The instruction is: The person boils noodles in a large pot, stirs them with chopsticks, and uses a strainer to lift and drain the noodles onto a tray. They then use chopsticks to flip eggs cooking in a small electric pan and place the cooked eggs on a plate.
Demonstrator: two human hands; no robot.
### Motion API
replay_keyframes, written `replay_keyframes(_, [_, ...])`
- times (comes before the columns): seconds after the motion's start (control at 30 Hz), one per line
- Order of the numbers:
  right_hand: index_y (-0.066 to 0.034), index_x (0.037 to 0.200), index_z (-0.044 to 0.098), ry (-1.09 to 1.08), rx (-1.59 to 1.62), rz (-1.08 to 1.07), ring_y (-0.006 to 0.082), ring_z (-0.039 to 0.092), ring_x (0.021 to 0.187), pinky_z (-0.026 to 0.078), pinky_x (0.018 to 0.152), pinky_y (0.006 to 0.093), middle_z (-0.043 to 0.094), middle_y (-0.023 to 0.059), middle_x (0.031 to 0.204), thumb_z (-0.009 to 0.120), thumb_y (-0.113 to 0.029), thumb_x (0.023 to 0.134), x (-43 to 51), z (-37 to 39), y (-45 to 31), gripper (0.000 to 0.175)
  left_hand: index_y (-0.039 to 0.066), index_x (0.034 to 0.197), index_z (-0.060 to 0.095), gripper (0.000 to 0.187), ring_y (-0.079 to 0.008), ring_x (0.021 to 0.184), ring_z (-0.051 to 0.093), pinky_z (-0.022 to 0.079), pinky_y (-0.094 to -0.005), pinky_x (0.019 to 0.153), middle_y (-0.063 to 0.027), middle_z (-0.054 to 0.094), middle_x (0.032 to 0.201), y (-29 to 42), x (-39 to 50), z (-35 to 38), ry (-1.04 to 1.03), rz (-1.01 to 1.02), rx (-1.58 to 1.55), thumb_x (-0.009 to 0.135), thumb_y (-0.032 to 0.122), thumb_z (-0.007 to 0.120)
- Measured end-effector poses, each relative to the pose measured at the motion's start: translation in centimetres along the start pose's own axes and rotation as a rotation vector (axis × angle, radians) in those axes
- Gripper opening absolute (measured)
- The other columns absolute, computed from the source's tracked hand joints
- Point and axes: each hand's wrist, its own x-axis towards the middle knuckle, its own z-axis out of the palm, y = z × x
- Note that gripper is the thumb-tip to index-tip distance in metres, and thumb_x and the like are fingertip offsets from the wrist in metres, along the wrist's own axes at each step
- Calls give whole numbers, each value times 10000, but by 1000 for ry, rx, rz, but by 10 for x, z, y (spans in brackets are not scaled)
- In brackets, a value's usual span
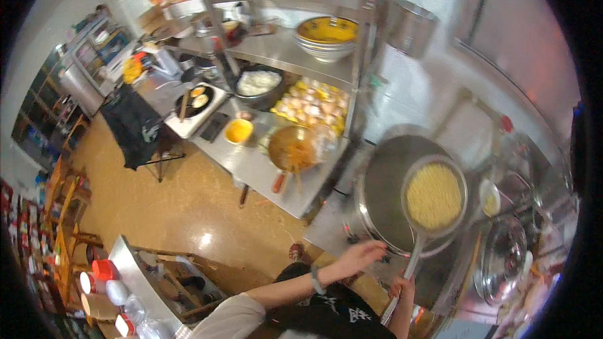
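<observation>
A long-handled metal strainer (417, 256) full of pale yellow noodles (434, 196) is held over the right part of a large steel pot (372, 207). My right hand (402, 287) is closed around its handle, below the pot's rim. My left hand (365, 256) is empty, its fingers partly spread beside the near rim of the pot. Whether its fingertips touch the rim I cannot tell. Dark cloudy liquid or the pot's inside shows left of the strainer; blur hides which.
Left of the pot, a steel counter (292, 197) bears a wooden-handled pan (292, 148), a yellow-filled bowl (238, 132), eggs (313, 106) and a burner with a frying pan (192, 103). Bowls (327, 37) stack on the shelf above. A glass lid (504, 259) lies at the right.
</observation>
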Motion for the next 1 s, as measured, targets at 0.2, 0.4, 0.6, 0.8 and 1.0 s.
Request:
replay_keyframes(0.2, [-107, 779, 469, 64, -55, 75, 107, 249, 383, 275, 377, 333, 312, -3, 508, 497, -160, 778, 44, -33, 25, 60, 3, 970, 567, 179, -153, 906, 538, 431, -271, 793, -72, 582, 962, 44, -103, -299, 1173, 224, 381, 841, 15, 444])
replay_keyframes(0.4, [-101, 792, 472, 302, 22, -67, 101, 259, 387, 271, 372, 318, 315, -9, 515, 496, -156, 784, 68, 19, 66, 60, 24, 1111, 506, 420, -326, 919, 500, 409, -380, 820, -199, 500, 994, 75, -198, -562, 1662, 24, 951, 696, -36, 486])
replay_keyframes(0.6, [-96, 805, 476, 401, 10, -156, 94, 269, 391, 267, 366, 302, 318, -16, 522, 495, -153, 791, 87, 90, 90, 62, 40, 1262, 374, 616, -386, 1025, 422, 370, -418, 887, -231, 427, 1106, 87, -216, -686, 1562, -378, 1069, 663, -30, 502])
replay_keyframes(0.8, [-91, 817, 479, 466, -38, -205, 87, 278, 395, 263, 360, 286, 321, -22, 529, 494, -150, 797, 100, 118, 88, 64, 158, 1361, 228, 752, -377, 1034, 426, 390, -414, 881, -202, 417, 1136, 85, -215, -752, 1359, -542, 1158, 682, -27, 495])
replay_keyframes(1.0, [-86, 830, 482, 514, -51, -251, 81, 288, 399, 258, 354, 270, 324, -29, 536, 493, -146, 803, 98, 124, 86, 67, 239, 1352, 254, 669, -343, 1008, 460, 412, -422, 839, -161, 439, 1119, 82, -206, -777, 1177, -564, 1295, 753, 17, 457])
